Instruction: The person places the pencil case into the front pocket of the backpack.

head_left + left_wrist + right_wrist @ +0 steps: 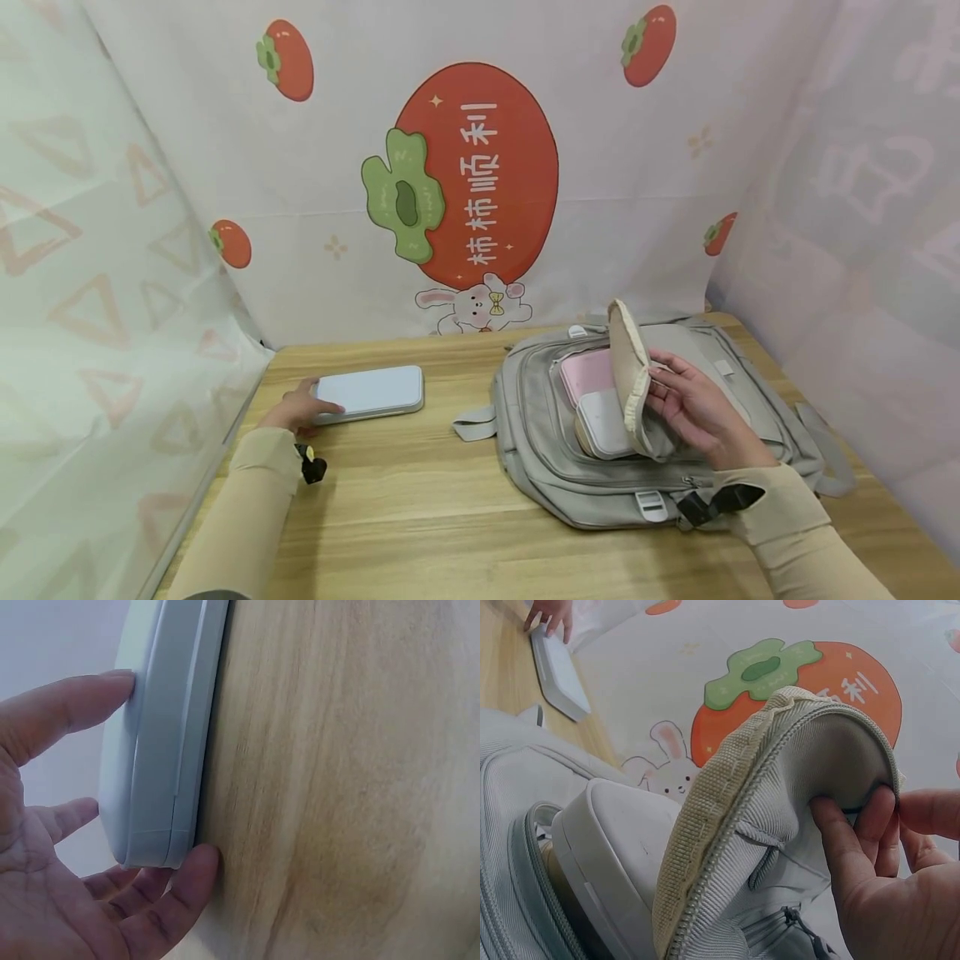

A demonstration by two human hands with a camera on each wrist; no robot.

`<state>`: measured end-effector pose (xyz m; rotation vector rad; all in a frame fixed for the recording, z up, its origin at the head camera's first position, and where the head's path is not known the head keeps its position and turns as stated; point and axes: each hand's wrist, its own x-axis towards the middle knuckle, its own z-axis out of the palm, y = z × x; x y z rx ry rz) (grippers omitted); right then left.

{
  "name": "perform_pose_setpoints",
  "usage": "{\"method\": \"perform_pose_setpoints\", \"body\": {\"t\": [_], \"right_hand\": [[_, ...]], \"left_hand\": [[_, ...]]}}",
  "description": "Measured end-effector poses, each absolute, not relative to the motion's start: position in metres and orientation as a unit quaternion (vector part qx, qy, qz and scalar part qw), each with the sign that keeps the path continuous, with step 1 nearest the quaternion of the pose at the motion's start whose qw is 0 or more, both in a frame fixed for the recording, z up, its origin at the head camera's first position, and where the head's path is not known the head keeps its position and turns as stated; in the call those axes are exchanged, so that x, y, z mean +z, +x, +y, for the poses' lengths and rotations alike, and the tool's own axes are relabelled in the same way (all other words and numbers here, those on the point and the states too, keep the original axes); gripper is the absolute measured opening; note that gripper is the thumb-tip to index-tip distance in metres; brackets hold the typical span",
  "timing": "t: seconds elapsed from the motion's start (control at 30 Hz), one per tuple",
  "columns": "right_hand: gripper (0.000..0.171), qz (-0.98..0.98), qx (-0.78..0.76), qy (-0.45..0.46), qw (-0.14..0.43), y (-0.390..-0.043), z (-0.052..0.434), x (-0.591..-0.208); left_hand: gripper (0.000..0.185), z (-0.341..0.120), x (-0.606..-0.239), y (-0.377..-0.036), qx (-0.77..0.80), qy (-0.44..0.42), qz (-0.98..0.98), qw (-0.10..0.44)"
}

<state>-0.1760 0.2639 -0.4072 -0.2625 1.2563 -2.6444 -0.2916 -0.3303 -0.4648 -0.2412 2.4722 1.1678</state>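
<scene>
A pale blue-white, box-like case [375, 390] with rounded corners lies flat on the table at left. My left hand [295, 408] holds its left end; in the left wrist view the thumb lies against the case's [165, 742] top face, with fingers around its end. On the right a grey backpack [525, 433] lies on its back, front pocket unzipped. My right hand [693, 408] pinches the edge of the pocket flap [628, 362] and lifts it. Inside the pocket sit a pink case [587, 372] and a white case [603, 423], partly covered by the flap.
The wooden table [420, 517] stretches between the case and the backpack. A short strap [476, 423] sticks out from the bag's left side. Fabric curtains [330, 167] printed with persimmons stand behind and on both sides.
</scene>
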Motion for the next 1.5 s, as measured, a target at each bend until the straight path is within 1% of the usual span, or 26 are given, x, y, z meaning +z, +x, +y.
{"method": "perform_pose_setpoints", "body": {"t": [0.13, 0.4, 0.8, 1.17, 1.4, 1.5], "right_hand": [[0.034, 0.423, -0.896, -0.089, 0.102, -0.176, 0.264, -0.408], [0.033, 0.424, -0.896, -0.088, 0.099, -0.176, 0.265, -0.409], [0.033, 0.409, -0.902, -0.096, 0.101, -0.176, 0.266, -0.411], [0.033, 0.405, -0.903, -0.102, 0.102, -0.176, 0.265, -0.412], [0.033, 0.401, -0.904, -0.103, 0.104, -0.176, 0.265, -0.413], [0.033, 0.398, -0.905, -0.107, 0.105, -0.177, 0.265, -0.413]], "left_hand": [[0.104, -0.33, -0.468, -0.294, 0.419, -0.095, 0.882, 0.192], [0.107, -0.33, -0.465, -0.298, 0.413, -0.102, 0.879, 0.214], [0.112, -0.327, -0.466, -0.286, 0.471, -0.133, 0.853, 0.181], [0.098, -0.328, -0.478, -0.282, 0.532, -0.153, 0.823, 0.127], [0.08, -0.326, -0.478, -0.277, 0.557, -0.161, 0.808, 0.108], [0.076, -0.324, -0.475, -0.276, 0.561, -0.163, 0.805, 0.106]]}}
